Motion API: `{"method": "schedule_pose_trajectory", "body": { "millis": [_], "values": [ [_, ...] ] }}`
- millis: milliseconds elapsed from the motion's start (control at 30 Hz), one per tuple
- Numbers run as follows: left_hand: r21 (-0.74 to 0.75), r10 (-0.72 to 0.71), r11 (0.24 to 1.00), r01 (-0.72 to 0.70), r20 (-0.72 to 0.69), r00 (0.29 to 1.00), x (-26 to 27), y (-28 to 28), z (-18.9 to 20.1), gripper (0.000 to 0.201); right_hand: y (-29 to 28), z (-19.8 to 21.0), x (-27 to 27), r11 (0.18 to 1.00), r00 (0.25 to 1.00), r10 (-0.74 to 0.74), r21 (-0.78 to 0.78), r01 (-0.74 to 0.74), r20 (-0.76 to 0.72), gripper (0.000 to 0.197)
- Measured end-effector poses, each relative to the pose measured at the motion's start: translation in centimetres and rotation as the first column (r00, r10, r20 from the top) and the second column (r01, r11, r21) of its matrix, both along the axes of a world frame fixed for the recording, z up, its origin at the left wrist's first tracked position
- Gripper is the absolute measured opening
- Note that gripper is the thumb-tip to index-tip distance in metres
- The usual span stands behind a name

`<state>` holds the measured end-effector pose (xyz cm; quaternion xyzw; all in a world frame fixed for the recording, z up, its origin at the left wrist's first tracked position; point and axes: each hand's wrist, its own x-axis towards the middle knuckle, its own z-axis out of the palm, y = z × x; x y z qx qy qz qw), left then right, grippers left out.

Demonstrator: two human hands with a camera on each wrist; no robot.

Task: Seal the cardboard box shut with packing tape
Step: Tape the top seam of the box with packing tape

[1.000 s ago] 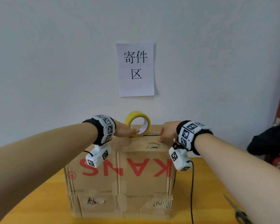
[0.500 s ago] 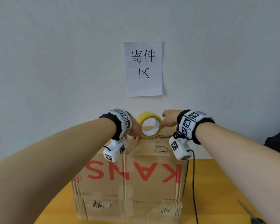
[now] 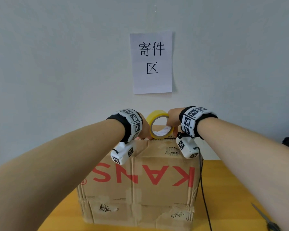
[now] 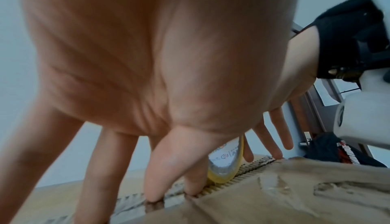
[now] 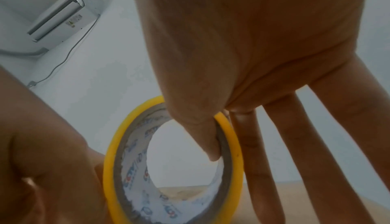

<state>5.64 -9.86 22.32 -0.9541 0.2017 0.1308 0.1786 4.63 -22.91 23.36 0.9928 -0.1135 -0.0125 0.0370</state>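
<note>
Table [image 3: 223, 197]: yellow top; carries the box.
Box [image 3: 140, 177]: brown, worn, with torn patches on the front and red print upside down. It stands square on the table. The top is seen almost edge-on, so I cannot tell whether a strip already lies over the seam.
Sign [image 3: 151, 64]: white sheet on the wall behind.
Left hand [image 4: 147, 60]: fingers straight and spread. Thumb and forefinger tips press down on the box's near top edge. It grips nothing.
Right hand [image 5: 253, 44]: thumb hooked inside the core, pinching the roll. The other fingers are straight and free.
Roll [image 3: 154, 116]: yellow, upright on its edge at the box's near top edge, just beside the left fingertips.
Scissors [image 3: 267, 219]: on the table to the right, well apart from the box.
Step (judged): tape is held down at the near edge. This fits an end being anchored for a run across the top, or a run finishing here. The pictures do not settle which.
Next move calls for: a firm left press so the tape cannot lift, and the roll upright, in line and taut.
</note>
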Motion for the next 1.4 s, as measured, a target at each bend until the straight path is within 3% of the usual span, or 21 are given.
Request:
{"method": "schedule_pose_trajectory", "body": {
  "millis": [167, 267, 467, 600, 900, 1167, 1400],
  "values": [
    [0.08, -0.069, 0.995, 0.064, 0.058, 0.996, 0.2, 0.4, -0.2, 0.009, 0.4, 0.3, -0.5, 1.0, 0.999, 0.01, 0.014, -0.011, 0.039, 0.034],
    [0.118, -0.113, 0.988, 0.103, 0.081, 0.99, -0.1, 0.6, -0.4, 0.008, 0.7, 0.3, -0.7, 0.999, 0.997, 0.005, 0.033, -0.008, 0.079, 0.034],
    [0.095, -0.048, 0.995, 0.039, 0.096, 0.994, -0.6, 0.4, -0.7, 0.026, 0.6, 0.0, -1.2, 0.996, 0.996, -0.016, 0.084, 0.009, 0.082, 0.034],
    [0.177, -0.09, 0.981, 0.076, 0.074, 0.993, -1.8, 0.5, -0.2, 0.045, -0.2, -0.3, -1.8, 0.994, 0.995, -0.044, 0.105, 0.034, 0.092, 0.032],
    [0.087, -0.03, 0.996, 0.023, 0.077, 0.997, -2.9, 0.4, 0.1, 0.047, -1.9, -0.2, -2.6, 0.992, 0.99, -0.086, 0.099, 0.075, 0.111, 0.033],
    [0.144, -0.034, 0.989, 0.023, 0.076, 0.997, -3.3, 0.3, 0.2, 0.043, -4.2, 0.0, -3.1, 0.99, 0.979, -0.142, 0.022, 0.14, 0.145, 0.032],
    [0.152, -0.027, 0.988, 0.021, 0.038, 0.999, -3.4, 0.5, 0.4, 0.046, -5.3, 0.2, -3.3, 0.98, 0.972, -0.158, -0.095, 0.176, 0.175, 0.003]
  ]
}}
